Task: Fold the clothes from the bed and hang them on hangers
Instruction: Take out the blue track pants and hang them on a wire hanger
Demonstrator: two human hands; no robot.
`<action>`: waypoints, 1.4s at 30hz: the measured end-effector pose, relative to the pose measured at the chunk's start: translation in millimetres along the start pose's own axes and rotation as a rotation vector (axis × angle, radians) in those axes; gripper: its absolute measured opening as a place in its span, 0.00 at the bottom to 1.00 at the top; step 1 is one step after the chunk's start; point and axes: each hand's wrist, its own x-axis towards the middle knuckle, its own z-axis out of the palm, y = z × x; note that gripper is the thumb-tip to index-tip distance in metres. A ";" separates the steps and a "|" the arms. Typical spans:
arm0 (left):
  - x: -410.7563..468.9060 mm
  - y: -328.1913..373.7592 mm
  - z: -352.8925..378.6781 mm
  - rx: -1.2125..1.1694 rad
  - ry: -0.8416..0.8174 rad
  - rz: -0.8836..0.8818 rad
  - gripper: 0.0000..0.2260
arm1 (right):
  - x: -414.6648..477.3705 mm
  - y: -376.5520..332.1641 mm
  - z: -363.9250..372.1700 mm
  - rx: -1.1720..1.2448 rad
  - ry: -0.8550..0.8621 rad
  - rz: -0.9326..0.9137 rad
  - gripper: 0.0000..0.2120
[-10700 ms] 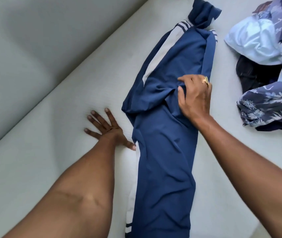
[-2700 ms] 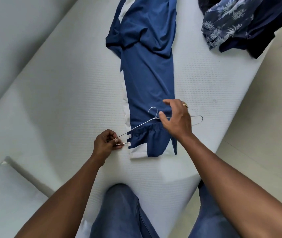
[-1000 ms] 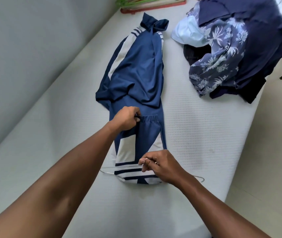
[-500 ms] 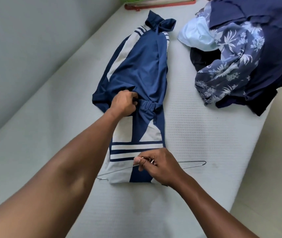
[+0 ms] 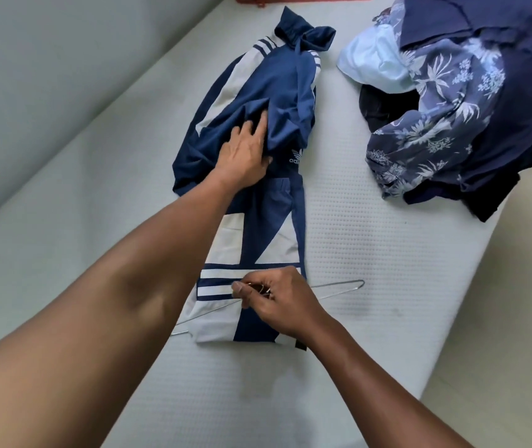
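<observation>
The left hand (image 5: 245, 153) reaches forward on an outstretched arm, palm down, its fingers straight and a little spread, lying flat on the bunched upper part of the blue track trousers (image 5: 267, 92); it grips nothing. The right hand (image 5: 277, 302) sits nearer the body, knuckles up and fingers curled, thumb and forefinger pinching the wire hanger (image 5: 339, 287) at about its middle, on top of the cloth.

The trousers are dark blue with white panels and stripes; a small white logo shows just right of the left hand. They run lengthwise from under the right hand to beyond the left, with a gathered cuff lying just below the left hand. The hanger's thin arms stick out on both sides of the right hand.

All of it rests on the white bed (image 5: 371, 270). Right of the left hand, apart from the trousers, sits a pile of clothes (image 5: 445, 118): a blue floral piece, a pale blue one, dark ones beneath
</observation>
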 end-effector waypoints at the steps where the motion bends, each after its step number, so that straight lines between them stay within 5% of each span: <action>1: 1.6 0.9 -1.5 -0.023 -0.004 0.011 0.32 | 0.8 0.8 -0.1 -0.007 0.011 -0.003 0.20; 4: -8.9 -1.4 3.6 -0.023 -0.040 0.122 0.17 | 2.1 2.8 -1.2 -0.003 0.034 -0.005 0.21; 7: -22.4 -7.1 8.0 0.048 -0.193 0.179 0.29 | -0.3 2.3 -0.4 0.005 0.027 0.009 0.19; 9: -24.3 -8.2 9.0 0.102 -0.217 0.187 0.26 | -3.4 1.8 1.5 0.006 0.019 0.012 0.19; 14: -11.6 2.5 -3.9 0.131 -0.031 0.255 0.07 | -9.9 1.9 3.7 0.064 -0.004 0.025 0.19; 20: 6.3 5.8 -11.1 0.152 0.164 0.232 0.11 | -5.7 4.1 3.6 0.118 0.002 0.036 0.19; 25: -63.0 -23.5 18.0 0.120 0.449 0.282 0.08 | -5.6 -1.4 7.7 0.048 0.012 -0.005 0.19; 30: -110.8 -84.2 32.0 0.127 0.199 0.286 0.16 | -7.0 -7.9 5.5 -0.014 0.016 -0.025 0.17; 36: -131.6 -68.2 2.9 -0.123 0.351 0.078 0.15 | -9.0 0.3 5.9 -0.007 0.009 -0.120 0.03; 42: -195.9 -67.1 14.3 -0.140 0.232 0.089 0.14 | -26.9 7.5 7.9 -0.148 -0.038 -0.088 0.09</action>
